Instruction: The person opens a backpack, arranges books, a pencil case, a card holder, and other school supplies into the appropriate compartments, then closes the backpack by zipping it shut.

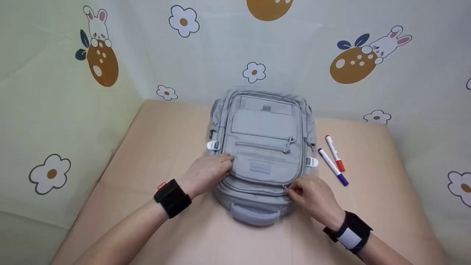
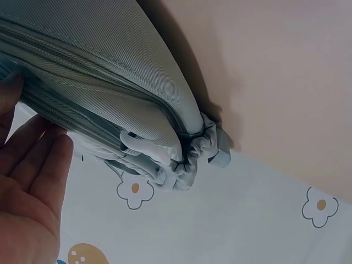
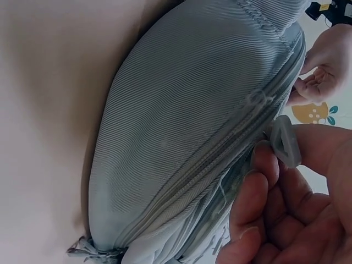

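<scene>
A grey backpack lies flat on the beige table, its carry handle toward me. My left hand rests on the bag's front left side, fingers straight against the fabric; the palm shows in the left wrist view. My right hand is at the bag's near right corner and pinches a zipper pull between thumb and fingers. The zipper line runs along the bag's edge and looks closed.
Two markers lie on the table right of the bag: one with a red cap, one with a purple cap. A cloth backdrop printed with flowers and rabbits surrounds the table. Black wrist bands sit on both forearms.
</scene>
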A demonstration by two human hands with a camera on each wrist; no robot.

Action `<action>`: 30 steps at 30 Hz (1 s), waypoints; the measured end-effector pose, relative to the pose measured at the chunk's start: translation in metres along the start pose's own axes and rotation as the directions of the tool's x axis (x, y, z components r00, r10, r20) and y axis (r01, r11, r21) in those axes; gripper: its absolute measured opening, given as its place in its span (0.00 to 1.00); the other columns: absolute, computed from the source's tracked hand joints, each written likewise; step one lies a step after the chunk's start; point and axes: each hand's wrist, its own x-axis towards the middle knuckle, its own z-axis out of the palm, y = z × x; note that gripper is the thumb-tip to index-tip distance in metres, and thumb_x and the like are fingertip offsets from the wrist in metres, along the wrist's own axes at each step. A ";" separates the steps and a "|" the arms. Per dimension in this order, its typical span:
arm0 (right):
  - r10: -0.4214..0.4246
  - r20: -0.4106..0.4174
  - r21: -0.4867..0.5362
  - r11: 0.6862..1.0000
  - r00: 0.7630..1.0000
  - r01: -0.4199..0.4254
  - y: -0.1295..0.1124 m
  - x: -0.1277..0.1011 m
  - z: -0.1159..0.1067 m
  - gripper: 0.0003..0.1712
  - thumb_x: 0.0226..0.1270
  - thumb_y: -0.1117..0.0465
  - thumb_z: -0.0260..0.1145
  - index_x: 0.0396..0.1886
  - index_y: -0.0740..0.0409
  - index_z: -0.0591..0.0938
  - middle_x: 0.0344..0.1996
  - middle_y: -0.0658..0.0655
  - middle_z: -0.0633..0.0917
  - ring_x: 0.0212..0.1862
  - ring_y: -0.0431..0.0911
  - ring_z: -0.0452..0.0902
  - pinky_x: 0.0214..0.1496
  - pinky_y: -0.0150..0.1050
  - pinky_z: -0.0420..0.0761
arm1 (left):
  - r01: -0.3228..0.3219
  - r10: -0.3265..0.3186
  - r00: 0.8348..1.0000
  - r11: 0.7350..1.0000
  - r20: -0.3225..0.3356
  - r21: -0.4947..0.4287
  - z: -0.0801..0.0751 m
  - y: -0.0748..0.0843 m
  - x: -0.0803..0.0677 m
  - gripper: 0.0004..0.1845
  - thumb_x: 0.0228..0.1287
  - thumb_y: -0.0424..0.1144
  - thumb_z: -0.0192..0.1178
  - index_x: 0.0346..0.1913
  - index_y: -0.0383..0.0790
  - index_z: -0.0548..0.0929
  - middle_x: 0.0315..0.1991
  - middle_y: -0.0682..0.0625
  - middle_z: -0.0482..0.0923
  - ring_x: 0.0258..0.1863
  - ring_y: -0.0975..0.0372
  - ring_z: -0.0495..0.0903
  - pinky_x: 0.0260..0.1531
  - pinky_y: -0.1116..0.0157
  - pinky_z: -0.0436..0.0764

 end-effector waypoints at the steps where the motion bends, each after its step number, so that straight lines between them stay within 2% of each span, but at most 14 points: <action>1: -0.006 -0.001 -0.005 1.000 1.000 0.006 -0.002 0.001 0.001 0.09 0.57 0.60 0.80 0.26 0.45 0.86 0.24 0.37 0.80 0.30 0.35 0.73 0.33 0.35 0.74 | 0.004 -0.004 1.000 1.000 0.002 -0.005 0.000 0.000 0.000 0.08 0.71 0.33 0.62 0.31 0.40 0.77 0.57 0.46 0.84 0.58 0.56 0.82 0.50 0.60 0.83; 6: -0.055 -0.012 -0.032 0.998 0.998 0.055 -0.013 0.007 0.007 0.08 0.57 0.59 0.80 0.26 0.45 0.86 0.23 0.37 0.80 0.28 0.35 0.73 0.32 0.35 0.74 | 0.017 -0.017 1.000 1.000 0.008 -0.024 0.000 0.000 0.000 0.10 0.71 0.33 0.61 0.29 0.40 0.75 0.57 0.46 0.84 0.58 0.56 0.83 0.50 0.60 0.83; 12: -0.119 -0.020 -0.062 0.991 0.993 0.117 -0.032 0.019 0.016 0.08 0.55 0.58 0.81 0.25 0.47 0.87 0.21 0.39 0.80 0.28 0.36 0.73 0.32 0.36 0.73 | 0.025 -0.025 1.000 1.000 0.009 -0.016 0.001 0.001 0.002 0.12 0.72 0.32 0.59 0.28 0.41 0.73 0.56 0.47 0.85 0.55 0.57 0.84 0.44 0.61 0.84; 15: -0.141 -0.013 -0.073 0.988 0.990 0.140 -0.041 0.025 0.021 0.08 0.55 0.57 0.81 0.25 0.47 0.88 0.21 0.39 0.81 0.28 0.37 0.73 0.33 0.36 0.73 | 0.028 -0.028 1.000 0.999 0.012 -0.022 0.000 0.002 0.002 0.11 0.72 0.32 0.59 0.29 0.41 0.74 0.56 0.47 0.85 0.55 0.57 0.84 0.46 0.62 0.84; 30: -0.232 0.007 -0.110 0.967 0.973 0.232 -0.066 0.047 0.035 0.07 0.58 0.55 0.78 0.26 0.48 0.87 0.21 0.42 0.81 0.28 0.40 0.72 0.33 0.39 0.73 | 0.036 -0.036 0.999 0.998 0.002 -0.042 0.003 0.002 0.002 0.12 0.72 0.31 0.59 0.28 0.41 0.73 0.55 0.49 0.85 0.53 0.57 0.85 0.43 0.62 0.84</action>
